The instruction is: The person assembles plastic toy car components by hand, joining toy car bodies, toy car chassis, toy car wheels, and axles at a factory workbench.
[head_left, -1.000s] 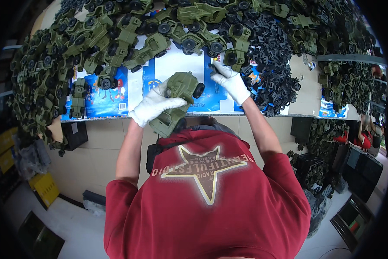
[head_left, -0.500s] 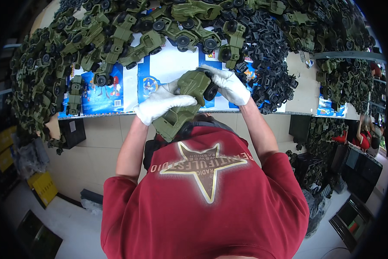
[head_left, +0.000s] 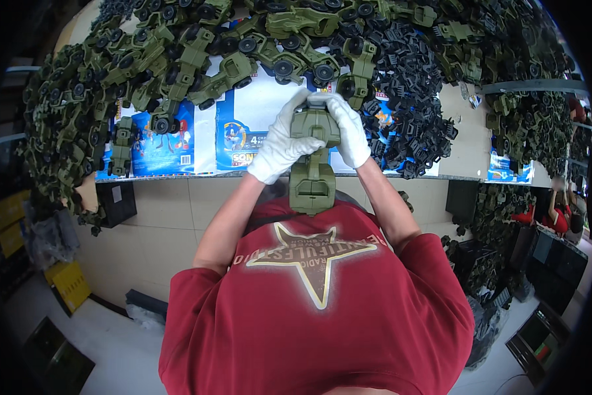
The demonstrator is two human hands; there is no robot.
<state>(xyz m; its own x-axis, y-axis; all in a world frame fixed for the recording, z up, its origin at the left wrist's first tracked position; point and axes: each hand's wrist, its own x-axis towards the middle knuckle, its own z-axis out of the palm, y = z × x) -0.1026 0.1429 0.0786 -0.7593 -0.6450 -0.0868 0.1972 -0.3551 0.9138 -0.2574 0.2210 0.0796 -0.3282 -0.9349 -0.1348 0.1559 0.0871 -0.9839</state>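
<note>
Just above the near edge of the surface, held between both hands: a green toy truck. Turned lengthwise, cab away from the body, load bed jutting past the edge toward a dark red shirt. Left hand, white-gloved, wrapped round the cab's left side, thumb laid across behind the roof. Right hand, gloved likewise, cupped along the right side, fingers bent over the far end. Both clasping the truck; anything under the fingertips hidden, so impossible to tell.

Ahead of the hands and off to the left, a deep pile of similar trucks, lying every which way. Just right of the right hand, a heap of small black parts. Left of the left hand, blue printed sheets flat on the surface. Far to the right, a metal rail.

Main risk, by judgement: a drop to the floor — from gloved fingers sliding on hard-looking plastic, with nothing under the load bed. Also possible: a twist of the truck from uneven pressing. Beside the right hand, a chance of scattering black parts by brushing past — likewise ahead, of starting a slide by nudging the loosely stacked trucks.
</note>
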